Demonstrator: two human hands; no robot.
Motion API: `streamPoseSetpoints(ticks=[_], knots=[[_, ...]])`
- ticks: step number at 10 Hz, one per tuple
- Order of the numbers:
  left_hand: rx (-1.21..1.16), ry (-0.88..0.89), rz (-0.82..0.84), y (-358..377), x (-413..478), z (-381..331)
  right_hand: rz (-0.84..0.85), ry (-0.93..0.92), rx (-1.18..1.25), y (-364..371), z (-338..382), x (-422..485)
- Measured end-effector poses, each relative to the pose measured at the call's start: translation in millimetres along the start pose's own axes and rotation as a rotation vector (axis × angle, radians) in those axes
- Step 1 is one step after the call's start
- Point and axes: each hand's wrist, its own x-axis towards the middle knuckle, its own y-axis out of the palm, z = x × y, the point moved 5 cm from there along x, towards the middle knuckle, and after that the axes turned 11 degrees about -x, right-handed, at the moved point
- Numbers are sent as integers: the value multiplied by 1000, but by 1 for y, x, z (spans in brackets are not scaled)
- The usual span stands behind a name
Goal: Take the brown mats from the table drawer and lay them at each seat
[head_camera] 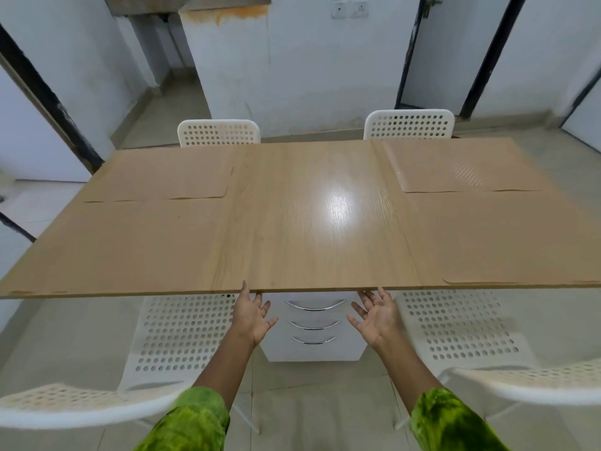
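Brown mats lie flat on the wooden table point(312, 222): one at the far left point(162, 175), one at the far right point(461, 167), one at the near right point(504, 242) and one at the near left point(130, 249). Under the table's front edge stands a white drawer unit point(313, 349) with three chrome handles, and its drawers look shut. My left hand point(252, 315) and my right hand point(377, 317) hover in front of it, palms facing each other, fingers spread, empty. The fingertips reach just under the table edge.
White perforated chairs stand at each seat: two at the far side point(218, 133) point(409, 124), two tucked under the near side point(182, 333) point(455, 327). Their backs cross the lower corners of the view. Tiled floor and doorways lie beyond.
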Motion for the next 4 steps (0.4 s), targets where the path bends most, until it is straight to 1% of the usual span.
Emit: streamPoseSetpoints(ticks=[2,3,4], knots=[[6,-21,-9,-4,9,-6,-36,19,29,1,-5,7],[82,-36,-42,-10,8,-9,-78,21,-22,4,-7,4],[277,-71,-74,-8,1,-12,-153,19,-150,11,-8,-3]])
